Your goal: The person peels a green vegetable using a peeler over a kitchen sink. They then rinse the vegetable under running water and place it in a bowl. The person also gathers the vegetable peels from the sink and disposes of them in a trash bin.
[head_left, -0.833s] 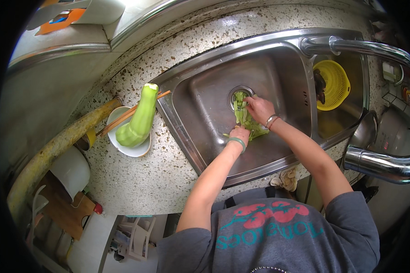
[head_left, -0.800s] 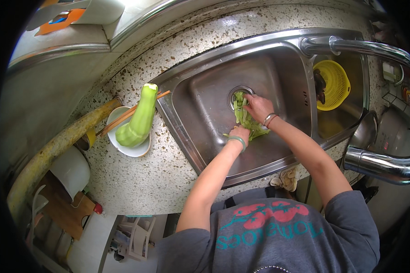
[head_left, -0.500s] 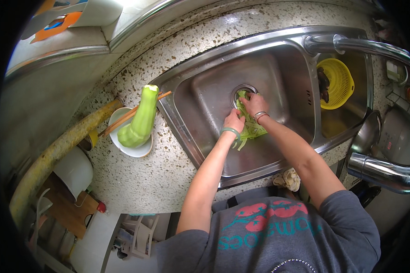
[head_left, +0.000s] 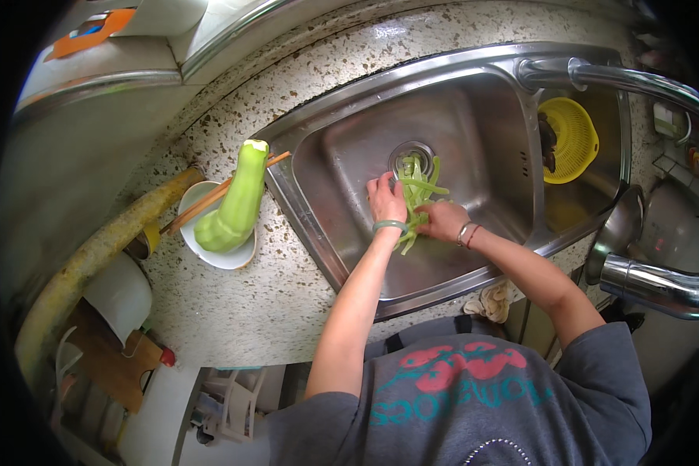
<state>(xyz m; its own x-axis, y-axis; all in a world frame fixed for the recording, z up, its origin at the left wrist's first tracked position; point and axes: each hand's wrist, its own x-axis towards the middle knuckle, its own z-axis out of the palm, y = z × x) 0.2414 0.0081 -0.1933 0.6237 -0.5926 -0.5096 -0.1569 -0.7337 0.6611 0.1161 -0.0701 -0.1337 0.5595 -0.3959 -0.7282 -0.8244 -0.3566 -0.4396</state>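
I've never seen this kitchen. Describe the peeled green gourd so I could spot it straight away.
Start at the steel sink set in the speckled stone counter, then look just left of its rim. There a white bowl holds the peeled gourd, lying across it with wooden chopsticks beneath. It is one thick, pale green, whole piece, unlike the thin green peel strips in the sink.

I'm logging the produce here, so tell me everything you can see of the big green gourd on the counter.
The peeled gourd is long, pale green and smooth, thick at its rounded lower end and narrowing to a cut, whitish top. It lies tilted in a white bowl on the speckled countertop, left of the steel sink, its top overhanging the bowl's rim toward the sink edge. Wooden chopsticks across the bowl pass beneath it. Neither hand touches it.
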